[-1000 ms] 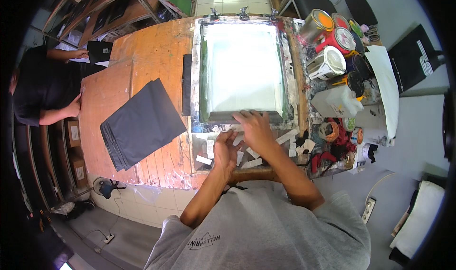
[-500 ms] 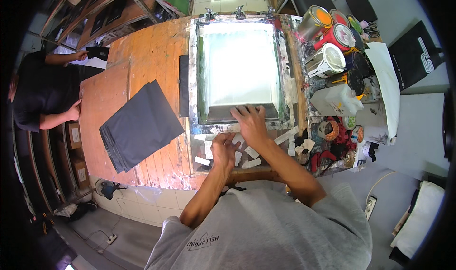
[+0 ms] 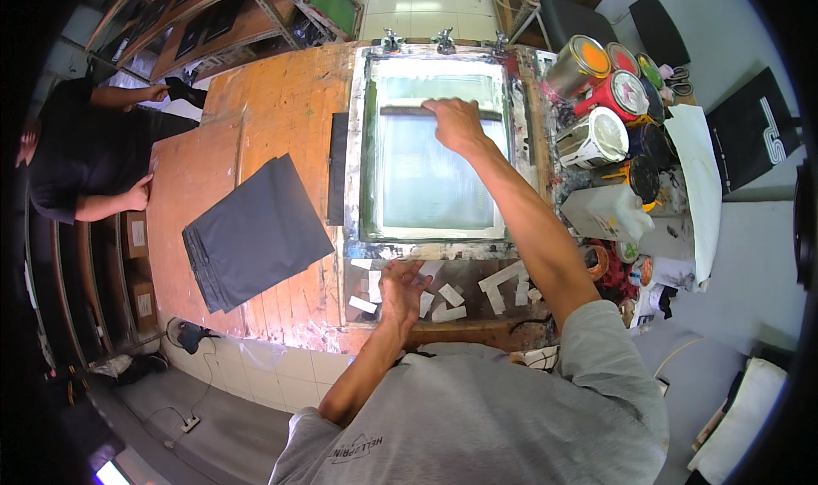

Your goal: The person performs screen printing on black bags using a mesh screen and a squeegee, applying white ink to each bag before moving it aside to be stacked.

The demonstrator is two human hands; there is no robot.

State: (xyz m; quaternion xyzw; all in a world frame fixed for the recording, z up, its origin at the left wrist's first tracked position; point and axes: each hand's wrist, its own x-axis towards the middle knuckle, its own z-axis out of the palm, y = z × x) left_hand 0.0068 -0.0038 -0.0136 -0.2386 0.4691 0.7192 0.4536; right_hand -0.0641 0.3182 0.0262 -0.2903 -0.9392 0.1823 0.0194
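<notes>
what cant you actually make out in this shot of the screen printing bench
All in the head view:
- Right hand covers part of the squeegee, so its grip is hidden.
- Whatever lies under the screen frame: the pale mesh hides it.
- Left hand rests among tape scraps; whether it pinches one is too small to tell.
- Paint cans: some contents are out of sight.
- Co-worker: cut off by the dark fisheye rim.

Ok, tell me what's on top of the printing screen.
On the printing screen lies a dark squeegee bar, gripped by the right hand. The hand covers the bar's right end; whatever lies under the mesh cannot be made out.
</notes>
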